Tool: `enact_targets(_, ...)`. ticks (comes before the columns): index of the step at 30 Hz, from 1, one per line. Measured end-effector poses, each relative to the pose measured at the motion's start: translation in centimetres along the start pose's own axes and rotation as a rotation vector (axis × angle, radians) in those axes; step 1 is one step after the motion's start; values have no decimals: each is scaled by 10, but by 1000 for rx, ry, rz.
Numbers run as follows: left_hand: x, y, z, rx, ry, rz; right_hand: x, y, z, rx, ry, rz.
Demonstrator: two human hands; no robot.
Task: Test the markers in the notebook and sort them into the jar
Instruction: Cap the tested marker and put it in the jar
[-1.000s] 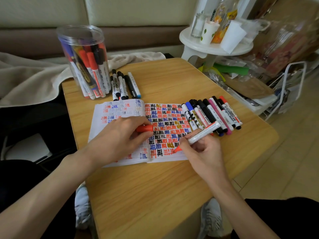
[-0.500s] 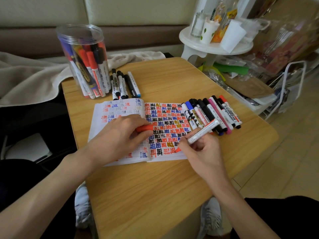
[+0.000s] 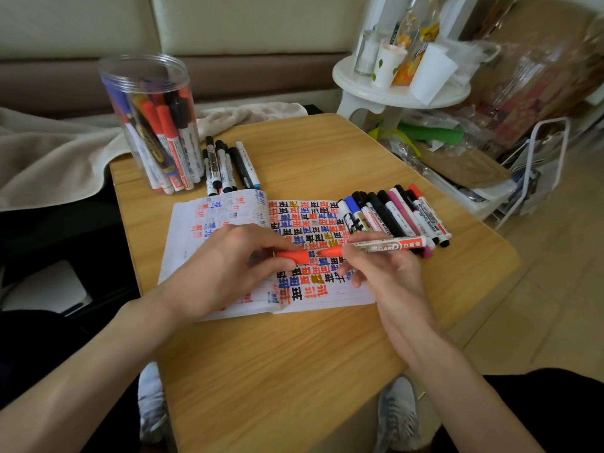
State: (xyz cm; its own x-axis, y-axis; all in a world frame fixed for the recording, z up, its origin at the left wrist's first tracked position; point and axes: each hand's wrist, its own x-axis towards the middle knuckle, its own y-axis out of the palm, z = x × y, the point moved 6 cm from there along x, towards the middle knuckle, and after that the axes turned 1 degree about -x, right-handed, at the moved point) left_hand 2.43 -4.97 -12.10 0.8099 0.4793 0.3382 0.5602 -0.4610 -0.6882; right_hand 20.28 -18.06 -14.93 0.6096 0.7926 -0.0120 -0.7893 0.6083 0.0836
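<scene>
An open notebook (image 3: 228,210) covered in red, blue and black test marks lies on the wooden table (image 3: 294,371). My right hand (image 3: 385,276) grips a red whiteboard marker (image 3: 389,245), held level above the page with its tip pointing left. My left hand (image 3: 225,273) pinches the marker's red cap (image 3: 292,256), its open end almost at the tip. A clear plastic jar (image 3: 150,93) with several markers stands at the table's far left. A row of several markers (image 3: 395,214) lies by the notebook's right edge.
A small group of markers (image 3: 228,166) lies beside the jar. A white round stool (image 3: 402,89) with cups and bottles stands beyond the table's far right corner. A beige blanket (image 3: 49,152) lies left. Clutter and a wire rack (image 3: 542,165) sit at the right.
My right hand lifted the red marker off the page and turned it level. Its tip now meets the cap in my left hand, which shifted slightly right.
</scene>
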Motion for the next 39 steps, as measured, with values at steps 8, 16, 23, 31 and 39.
enact_targets(8,0,1,4,18,-34,-19,0,9,1,73,41,84)
enact_targets(16,-1,0,-6,-16,5,-16,-3,25,-1,0,22,202)
enact_targets(23,-2,-9,3,44,-36,-102,4,28,-2,196,204,161)
enact_targets(31,-5,-22,11,86,-81,-149,13,15,8,-120,35,199)
enact_targets(39,-6,-24,8,119,-83,-216,17,22,6,-116,-43,180)
